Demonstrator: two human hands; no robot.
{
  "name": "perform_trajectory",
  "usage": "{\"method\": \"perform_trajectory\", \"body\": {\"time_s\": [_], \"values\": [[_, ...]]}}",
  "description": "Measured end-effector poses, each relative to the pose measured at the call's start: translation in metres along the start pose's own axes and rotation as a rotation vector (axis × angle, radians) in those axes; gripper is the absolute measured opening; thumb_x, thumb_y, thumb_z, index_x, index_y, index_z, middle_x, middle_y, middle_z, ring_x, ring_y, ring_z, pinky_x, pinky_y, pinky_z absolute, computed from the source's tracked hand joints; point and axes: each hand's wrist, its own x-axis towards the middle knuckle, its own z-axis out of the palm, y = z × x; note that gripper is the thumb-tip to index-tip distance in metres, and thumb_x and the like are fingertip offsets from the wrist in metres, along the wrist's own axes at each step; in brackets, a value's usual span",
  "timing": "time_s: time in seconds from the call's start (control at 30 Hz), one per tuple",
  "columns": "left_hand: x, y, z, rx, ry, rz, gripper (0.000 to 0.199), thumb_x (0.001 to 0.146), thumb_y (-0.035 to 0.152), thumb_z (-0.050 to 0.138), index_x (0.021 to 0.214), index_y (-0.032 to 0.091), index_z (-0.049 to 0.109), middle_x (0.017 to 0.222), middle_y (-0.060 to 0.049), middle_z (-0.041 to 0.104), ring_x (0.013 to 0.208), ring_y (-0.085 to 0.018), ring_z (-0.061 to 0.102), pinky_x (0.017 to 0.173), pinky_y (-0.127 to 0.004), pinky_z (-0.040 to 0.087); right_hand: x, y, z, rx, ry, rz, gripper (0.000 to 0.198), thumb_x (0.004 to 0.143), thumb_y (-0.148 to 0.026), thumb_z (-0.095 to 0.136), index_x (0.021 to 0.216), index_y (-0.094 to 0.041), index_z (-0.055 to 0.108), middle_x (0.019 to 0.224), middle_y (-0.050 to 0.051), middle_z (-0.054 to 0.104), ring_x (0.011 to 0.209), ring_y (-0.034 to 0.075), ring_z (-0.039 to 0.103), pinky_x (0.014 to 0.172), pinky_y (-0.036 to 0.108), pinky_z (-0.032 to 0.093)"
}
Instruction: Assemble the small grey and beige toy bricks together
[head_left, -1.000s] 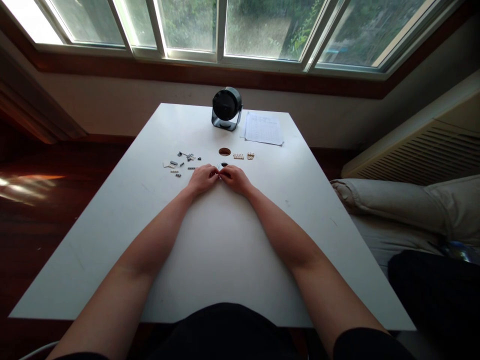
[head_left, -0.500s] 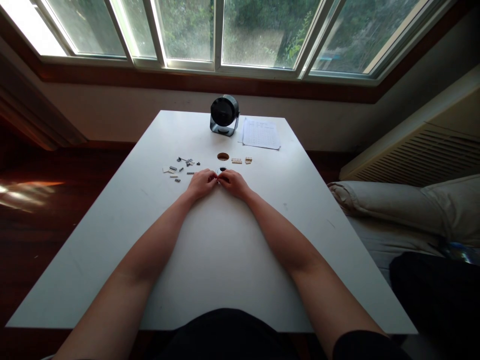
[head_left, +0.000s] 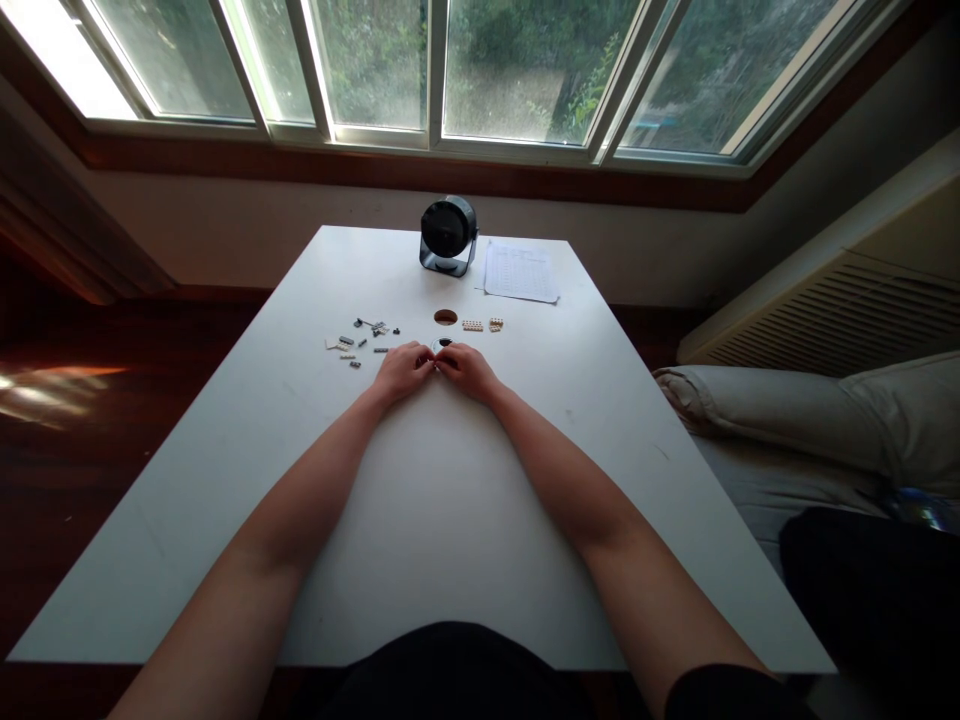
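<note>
My left hand and my right hand meet at the middle of the white table, fingertips pinched together. Whatever small piece lies between them is too small and too hidden to make out. Just beyond the fingertips sits a round white-and-black piece, partly covered by my right hand. Left of my left hand, several small grey and beige building pieces lie scattered. Past my right hand are two small groups of beige studded pieces, a wider cluster and a smaller cluster.
A round hole opens in the tabletop beyond my hands. Farther back stand a small black fan and printed sheets of paper. Windows line the far wall. A padded seat is at the right.
Both hands stay pinched together in the same place. The whole view has shifted slightly, so the table sits a little lower in the picture.
</note>
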Motion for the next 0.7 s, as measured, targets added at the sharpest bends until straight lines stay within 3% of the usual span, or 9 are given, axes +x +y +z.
{"method": "perform_trajectory", "body": {"time_s": [0.7], "values": [[0.0005, 0.0006, -0.0005, 0.002, -0.003, -0.003, 0.022, 0.09, 0.035, 0.053, 0.093, 0.023, 0.071, 0.093, -0.006, 0.066, 0.088, -0.021, 0.059, 0.078, -0.033, 0.045, -0.0001, 0.0003, -0.001, -0.006, -0.007, -0.004, 0.013, 0.089, -0.024, 0.058, 0.09, -0.021, 0.07, 0.086, 0.003, 0.062, 0.083, 0.017, 0.054, 0.077, 0.028, 0.04]]}}
